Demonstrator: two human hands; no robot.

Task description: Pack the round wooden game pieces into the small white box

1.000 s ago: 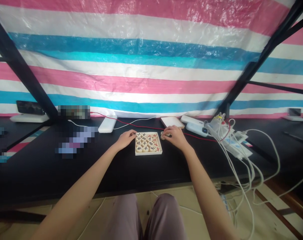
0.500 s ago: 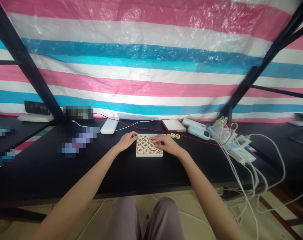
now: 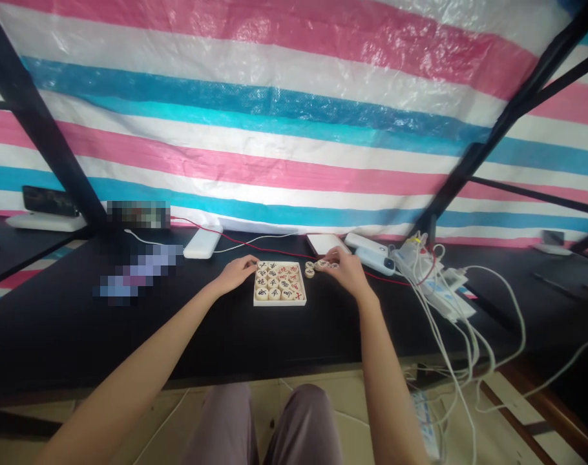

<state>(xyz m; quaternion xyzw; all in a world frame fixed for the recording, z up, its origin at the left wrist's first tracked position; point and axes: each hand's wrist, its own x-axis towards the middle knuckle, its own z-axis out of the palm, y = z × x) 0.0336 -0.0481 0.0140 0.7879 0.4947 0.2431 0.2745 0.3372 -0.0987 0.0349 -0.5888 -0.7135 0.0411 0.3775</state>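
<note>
A shallow white box stands on the black table, with rows of round Chinese chess pieces in it, marked in black and red. My left hand is at the box's upper left corner, fingers bent against its edge. Just right of the box, my right hand reaches over several loose pieces. Its thumb and fingers close around a piece there, partly hidden by the hand.
Behind the pieces lies a white-topped tray or lid. White power banks and a power strip with tangled cables are at the right. A white device lies back left; a red cable crosses behind the box.
My right hand has left the pieces inside the box and moved right to the loose ones. Red-marked pieces show where it was. My left hand remains at the box's corner. The view has shifted slightly.
</note>
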